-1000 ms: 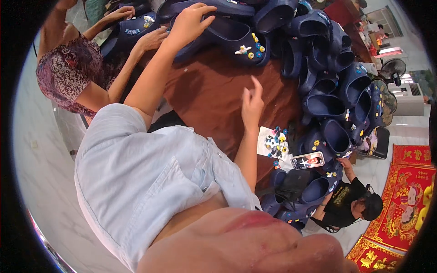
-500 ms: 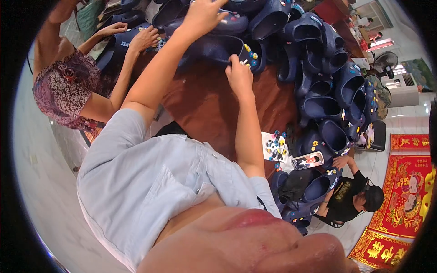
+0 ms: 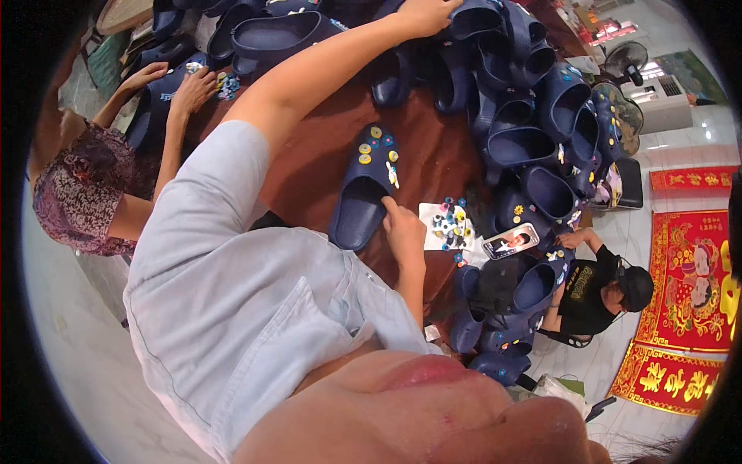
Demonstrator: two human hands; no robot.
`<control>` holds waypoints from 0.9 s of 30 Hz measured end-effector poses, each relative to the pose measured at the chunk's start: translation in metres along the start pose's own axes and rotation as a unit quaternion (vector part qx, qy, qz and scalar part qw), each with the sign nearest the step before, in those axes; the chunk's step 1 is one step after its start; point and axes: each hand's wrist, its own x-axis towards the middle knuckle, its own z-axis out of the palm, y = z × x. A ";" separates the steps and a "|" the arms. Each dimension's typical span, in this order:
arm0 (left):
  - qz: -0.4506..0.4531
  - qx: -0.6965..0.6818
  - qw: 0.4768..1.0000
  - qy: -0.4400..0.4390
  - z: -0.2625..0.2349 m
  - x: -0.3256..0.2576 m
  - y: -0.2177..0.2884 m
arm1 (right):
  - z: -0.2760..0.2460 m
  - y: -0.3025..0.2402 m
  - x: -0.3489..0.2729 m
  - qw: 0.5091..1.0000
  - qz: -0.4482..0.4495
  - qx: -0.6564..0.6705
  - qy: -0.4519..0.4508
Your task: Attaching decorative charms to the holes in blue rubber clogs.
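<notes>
A navy clog (image 3: pixel 360 189) with yellow, blue and white charms lies on the brown-covered table, its toe pointing away from me. My right hand (image 3: pixel 405 230) grips its open rim near the heel from the right, thumb at the edge. Far off at the top edge, my left hand (image 3: pixel 427 15) reaches across to another navy clog (image 3: pixel 475 19) in the pile. Its fingers close at that clog's edge, partly cut off by the picture. Beside my right hand, a white sheet (image 3: pixel 433 241) carries loose charms (image 3: pixel 450 224) in black, yellow and blue.
Navy clogs (image 3: pixel 519 145) heap along the table's right and far sides. A lit phone (image 3: pixel 510 241) leans there beside a black bag (image 3: pixel 498 284). At left a co-worker's hands (image 3: pixel 193 91) handle a clog; another person (image 3: pixel 599 298) in black sits at right.
My right hand has drawn the charm-covered clog back from the pile toward me. My left hand has moved right along the far heap. The view has shifted slightly.
</notes>
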 end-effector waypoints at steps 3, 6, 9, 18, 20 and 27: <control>0.009 0.009 1.000 -0.028 0.041 0.033 0.019 | 0.000 -0.003 -0.014 0.997 0.038 0.067 0.032; -0.009 0.059 0.998 -0.002 0.073 0.069 0.019 | 0.008 -0.007 -0.025 0.987 0.014 0.133 0.089; 0.009 0.108 0.988 0.109 0.121 0.095 -0.001 | 0.016 -0.008 -0.036 0.980 0.026 0.150 0.124; -0.063 -0.022 0.993 0.093 0.124 0.145 -0.015 | 0.021 -0.001 -0.065 0.937 0.185 0.246 0.167; -0.058 0.070 0.992 0.093 0.102 0.146 -0.048 | 0.019 0.005 -0.065 0.935 0.173 0.263 0.160; -0.098 -0.006 0.990 0.102 -0.077 0.040 -0.001 | 0.042 0.014 -0.028 0.895 0.179 0.368 0.177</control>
